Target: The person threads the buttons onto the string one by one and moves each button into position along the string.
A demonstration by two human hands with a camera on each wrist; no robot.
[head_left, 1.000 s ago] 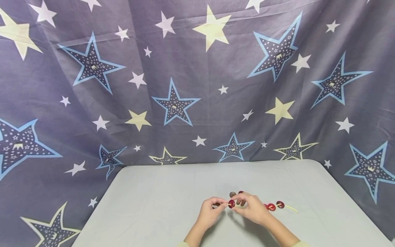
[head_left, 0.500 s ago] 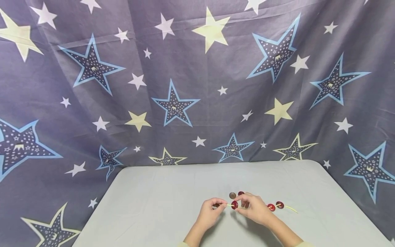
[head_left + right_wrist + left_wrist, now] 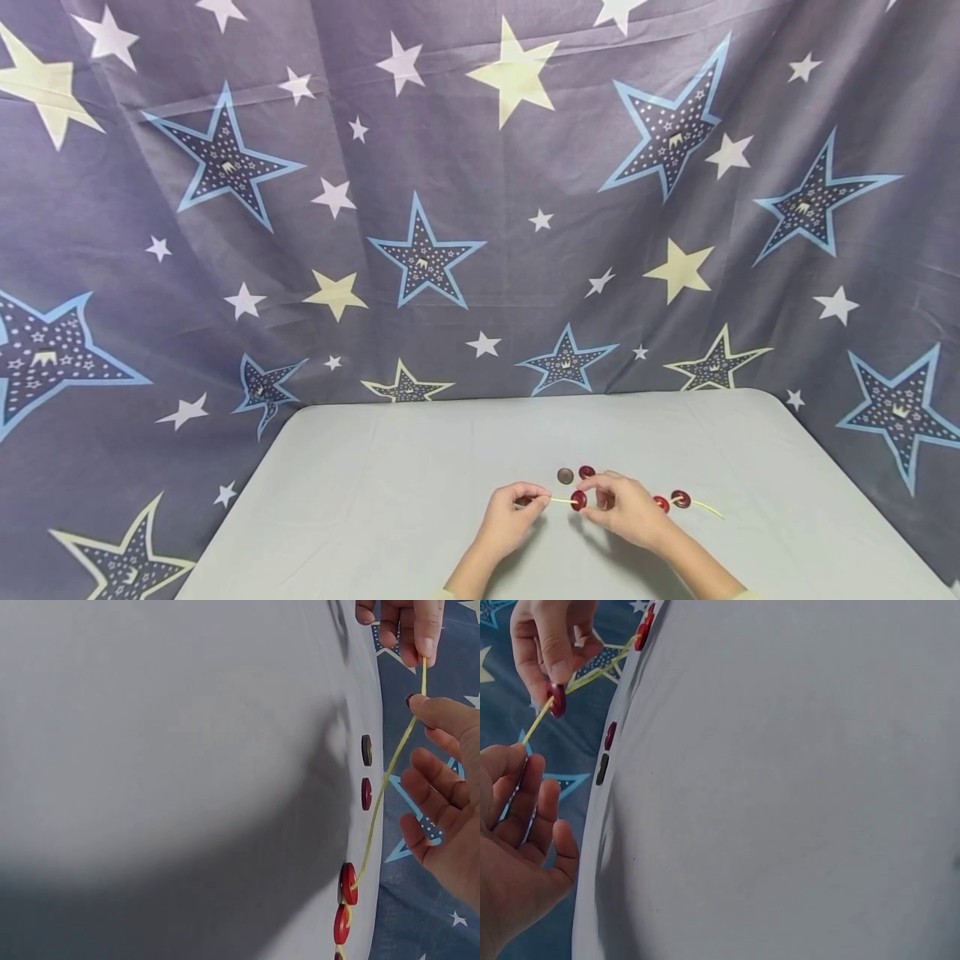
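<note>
Step in hand appears to be threading. The left hand [image 3: 510, 515] pinches the free end of the yellow cord [image 3: 561, 500], fingers curled; the right hand [image 3: 626, 510] pinches a red button [image 3: 578, 500] on it, above the surface's [image 3: 390, 500] near edge. Threaded buttons [image 3: 671, 502] trail toward the right edge; two loose buttons [image 3: 575, 474] lie just behind. Judged next: slide the button along, cord taut.

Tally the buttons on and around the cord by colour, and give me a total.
Red buttons on the yellow cord: 3, one pinched by the right hand at, two lying past it at and.
Loose red button on the table: 1.
Loose brown button: 1.
Total: 5 buttons.
The left hand pinches the cord's end.
</note>
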